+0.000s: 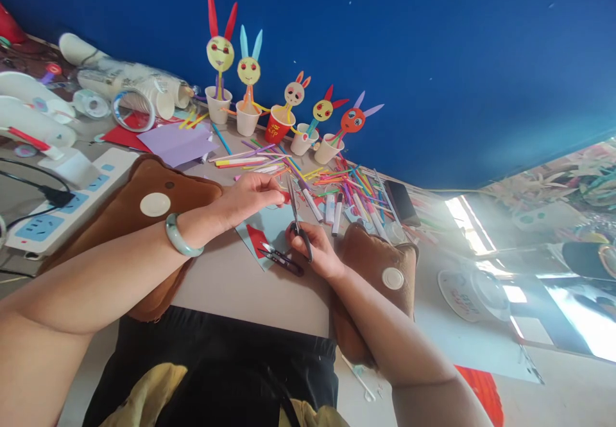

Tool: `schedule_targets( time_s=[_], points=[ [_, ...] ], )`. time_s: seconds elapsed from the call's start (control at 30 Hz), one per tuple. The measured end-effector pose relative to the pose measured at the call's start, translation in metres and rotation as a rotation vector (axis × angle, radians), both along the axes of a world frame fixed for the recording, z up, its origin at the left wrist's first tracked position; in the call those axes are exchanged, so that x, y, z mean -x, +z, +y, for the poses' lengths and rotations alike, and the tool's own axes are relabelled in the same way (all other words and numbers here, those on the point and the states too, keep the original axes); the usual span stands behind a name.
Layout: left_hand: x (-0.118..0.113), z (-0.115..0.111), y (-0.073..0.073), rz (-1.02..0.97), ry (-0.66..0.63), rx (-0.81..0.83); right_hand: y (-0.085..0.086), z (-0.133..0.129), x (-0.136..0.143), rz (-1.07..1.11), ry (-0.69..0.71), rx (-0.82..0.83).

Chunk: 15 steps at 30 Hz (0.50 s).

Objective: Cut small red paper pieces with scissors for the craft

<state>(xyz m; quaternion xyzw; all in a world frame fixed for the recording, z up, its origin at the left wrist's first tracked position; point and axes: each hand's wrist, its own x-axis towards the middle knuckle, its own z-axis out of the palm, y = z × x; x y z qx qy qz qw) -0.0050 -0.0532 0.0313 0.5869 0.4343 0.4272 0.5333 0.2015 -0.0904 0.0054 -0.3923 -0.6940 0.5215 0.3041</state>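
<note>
Tightly beside markers (312,202), scissors (294,205) in right hand (315,247).

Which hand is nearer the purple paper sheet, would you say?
Left. The left hand is right of the purple paper; the right hand, holding black-handled scissors, is farther right.

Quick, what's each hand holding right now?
Left hand: closed, fingertips apparently pinching a small red piece.
Right hand: closed around the handles of the scissors.
</note>
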Motion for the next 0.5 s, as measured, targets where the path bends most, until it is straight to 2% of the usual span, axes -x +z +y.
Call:
schedule_targets(
  time_s=[0.5],
  points=[
    [0.0, 0.0006, 0.0001, -0.027, -0.025, -0.028, 0.0012, 0.0002, -0.0008, -0.02, 0.02, 0.062]
  ],
)
